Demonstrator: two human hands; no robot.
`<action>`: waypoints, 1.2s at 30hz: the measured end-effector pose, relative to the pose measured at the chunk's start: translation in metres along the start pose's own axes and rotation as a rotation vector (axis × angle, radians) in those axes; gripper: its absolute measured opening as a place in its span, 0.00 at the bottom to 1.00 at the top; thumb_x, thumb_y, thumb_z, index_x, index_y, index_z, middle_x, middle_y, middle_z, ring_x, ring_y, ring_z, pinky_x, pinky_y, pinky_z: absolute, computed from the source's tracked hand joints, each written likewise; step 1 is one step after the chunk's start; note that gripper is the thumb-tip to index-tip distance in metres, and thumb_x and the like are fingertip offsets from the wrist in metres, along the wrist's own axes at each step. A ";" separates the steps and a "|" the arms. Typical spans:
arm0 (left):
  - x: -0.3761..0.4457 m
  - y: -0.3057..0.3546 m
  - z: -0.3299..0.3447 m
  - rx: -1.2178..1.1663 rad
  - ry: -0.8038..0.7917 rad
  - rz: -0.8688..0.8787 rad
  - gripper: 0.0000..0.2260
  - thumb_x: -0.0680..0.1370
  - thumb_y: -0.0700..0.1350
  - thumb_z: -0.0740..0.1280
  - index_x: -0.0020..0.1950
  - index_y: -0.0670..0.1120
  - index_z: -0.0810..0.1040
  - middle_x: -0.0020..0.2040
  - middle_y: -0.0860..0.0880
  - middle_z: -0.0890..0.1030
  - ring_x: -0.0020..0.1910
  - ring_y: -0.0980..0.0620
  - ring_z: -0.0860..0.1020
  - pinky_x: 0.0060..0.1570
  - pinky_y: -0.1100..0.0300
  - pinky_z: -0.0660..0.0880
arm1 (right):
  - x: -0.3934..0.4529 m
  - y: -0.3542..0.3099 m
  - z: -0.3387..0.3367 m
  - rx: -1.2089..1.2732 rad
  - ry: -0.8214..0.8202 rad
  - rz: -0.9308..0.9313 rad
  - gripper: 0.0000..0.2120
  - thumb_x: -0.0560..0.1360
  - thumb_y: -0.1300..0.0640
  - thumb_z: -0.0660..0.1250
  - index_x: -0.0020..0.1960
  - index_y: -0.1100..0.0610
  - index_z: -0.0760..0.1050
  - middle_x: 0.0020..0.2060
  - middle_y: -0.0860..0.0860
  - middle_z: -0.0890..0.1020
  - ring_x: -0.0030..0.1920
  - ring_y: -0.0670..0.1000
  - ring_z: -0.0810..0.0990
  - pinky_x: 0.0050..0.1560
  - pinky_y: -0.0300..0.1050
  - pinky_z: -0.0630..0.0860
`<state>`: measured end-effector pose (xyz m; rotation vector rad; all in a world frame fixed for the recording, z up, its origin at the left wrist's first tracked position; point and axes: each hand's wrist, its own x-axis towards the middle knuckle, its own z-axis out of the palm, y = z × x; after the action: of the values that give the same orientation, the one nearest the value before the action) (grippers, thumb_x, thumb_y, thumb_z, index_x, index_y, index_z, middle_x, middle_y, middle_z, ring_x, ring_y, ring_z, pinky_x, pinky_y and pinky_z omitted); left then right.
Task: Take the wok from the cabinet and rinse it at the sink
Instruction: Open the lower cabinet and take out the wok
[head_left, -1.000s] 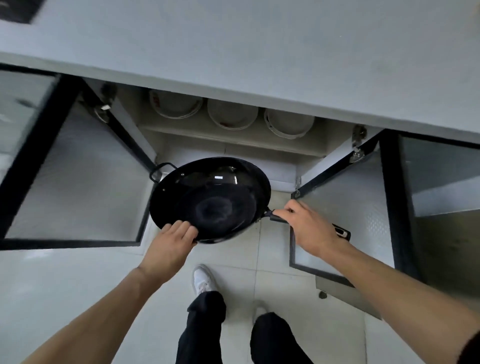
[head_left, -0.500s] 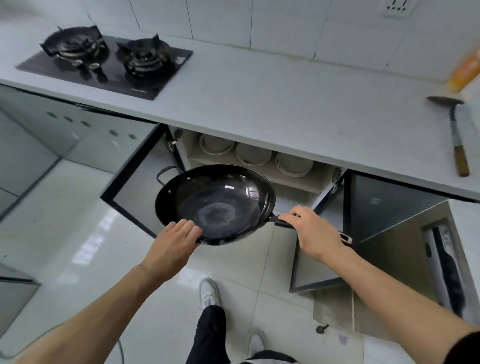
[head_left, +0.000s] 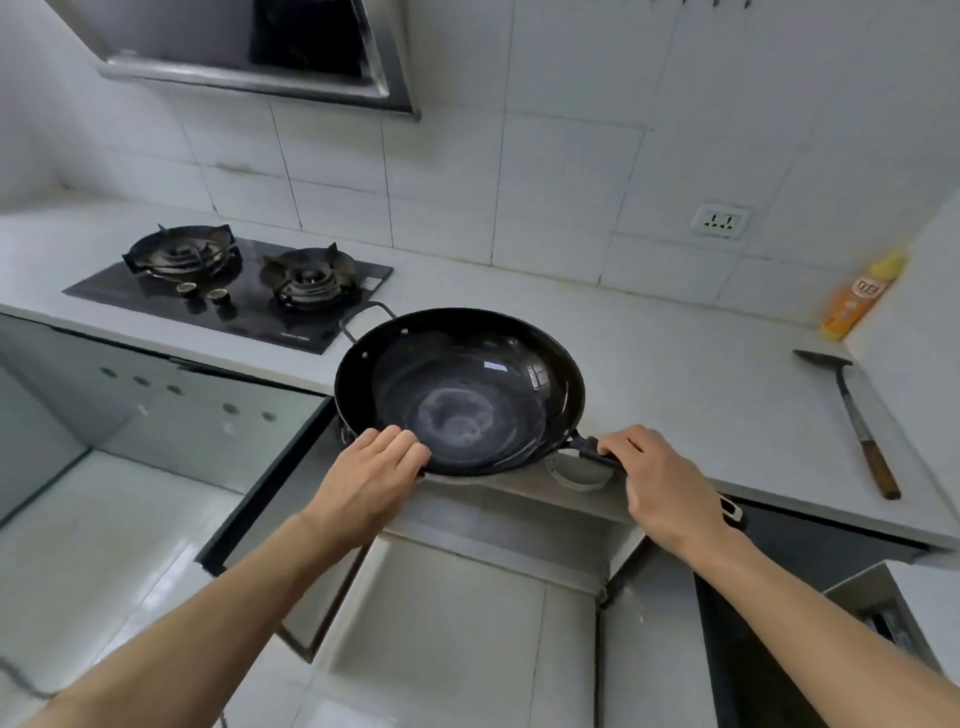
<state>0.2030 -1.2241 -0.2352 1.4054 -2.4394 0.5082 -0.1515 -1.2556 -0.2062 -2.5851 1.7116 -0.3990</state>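
The black wok (head_left: 467, 384) is held level above the front edge of the white countertop (head_left: 675, 384), its inside shiny with a pale worn patch at the bottom. My left hand (head_left: 374, 467) grips the wok's near rim, fingers over the edge. My right hand (head_left: 660, 483) is closed around the wok's long black handle at the right. A small loop handle sticks out at the wok's far left side. Below it the cabinet (head_left: 519, 519) stands with both doors swung open. No sink is in view.
A two-burner gas hob (head_left: 234, 286) sits on the counter to the left, under a range hood (head_left: 260, 47). A metal spatula with a wooden handle (head_left: 852, 421) and an orange bottle (head_left: 857, 299) lie at the right. Open cabinet doors (head_left: 270, 493) jut out at knee height.
Both hands have lifted the wok up out of the cabinet to countertop height. My view has risen from the cabinet interior to the counter, hob and tiled wall.
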 end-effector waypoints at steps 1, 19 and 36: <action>0.011 -0.012 0.002 -0.002 0.011 0.010 0.04 0.79 0.44 0.61 0.46 0.46 0.74 0.42 0.49 0.73 0.41 0.47 0.72 0.41 0.53 0.70 | 0.012 -0.002 -0.002 -0.016 0.015 0.014 0.25 0.70 0.72 0.63 0.60 0.50 0.72 0.55 0.48 0.74 0.49 0.51 0.75 0.35 0.45 0.72; 0.161 -0.093 0.080 -0.052 -0.094 0.079 0.04 0.76 0.48 0.64 0.46 0.48 0.73 0.42 0.52 0.74 0.38 0.51 0.72 0.36 0.58 0.72 | 0.143 0.060 0.023 -0.046 -0.064 0.206 0.25 0.71 0.68 0.65 0.61 0.46 0.69 0.54 0.46 0.72 0.39 0.49 0.74 0.34 0.44 0.74; 0.244 -0.152 0.155 -0.110 -0.219 -0.049 0.04 0.77 0.50 0.62 0.46 0.51 0.72 0.42 0.54 0.74 0.39 0.52 0.71 0.38 0.58 0.73 | 0.269 0.115 0.071 0.027 -0.153 0.195 0.25 0.71 0.69 0.62 0.61 0.46 0.69 0.56 0.46 0.71 0.40 0.49 0.71 0.35 0.41 0.69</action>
<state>0.2059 -1.5502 -0.2508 1.5417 -2.5481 0.2149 -0.1410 -1.5545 -0.2376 -2.3337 1.8663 -0.2110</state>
